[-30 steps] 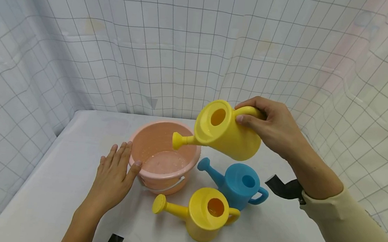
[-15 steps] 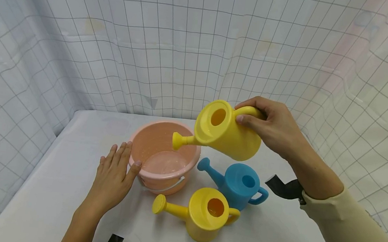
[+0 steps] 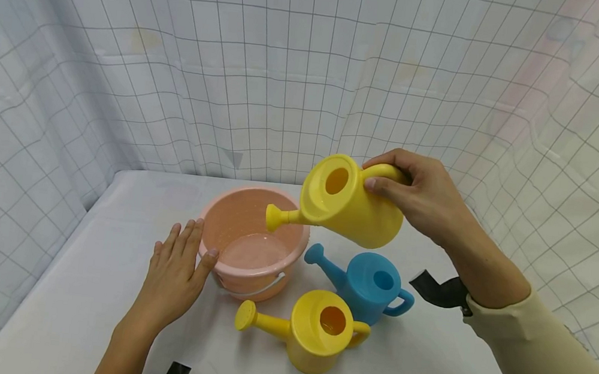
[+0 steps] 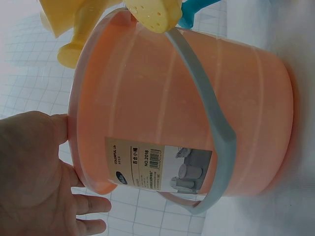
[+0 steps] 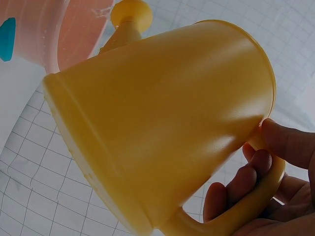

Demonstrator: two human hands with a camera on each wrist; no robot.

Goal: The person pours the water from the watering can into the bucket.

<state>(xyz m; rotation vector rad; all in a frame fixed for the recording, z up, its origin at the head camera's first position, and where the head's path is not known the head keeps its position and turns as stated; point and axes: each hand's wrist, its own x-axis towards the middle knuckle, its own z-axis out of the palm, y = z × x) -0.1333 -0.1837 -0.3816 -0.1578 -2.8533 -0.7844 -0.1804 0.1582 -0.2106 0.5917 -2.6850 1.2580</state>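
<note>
In the head view my right hand (image 3: pixel 420 192) grips the handle of a yellow watering can (image 3: pixel 362 214). The can is tilted, its spout over the pink bucket (image 3: pixel 248 272). Fine streaks that look like water show by its spout head (image 5: pixel 130 14) in the right wrist view. My left hand (image 3: pixel 174 271) has its fingers stretched out, with fingertips and thumb touching the bucket's rim. A second yellow watering can (image 3: pixel 310 353) stands upright in front of the bucket, with liquid visible in its opening. Behind it stands a blue watering can (image 3: pixel 368 287).
A white cloth covers the table (image 3: pixel 103 312). White curtains with a dark grid (image 3: pixel 299 78) hang at the back and both sides. The bucket's grey handle (image 4: pixel 224 142) hangs down beside a printed label (image 4: pixel 157 164).
</note>
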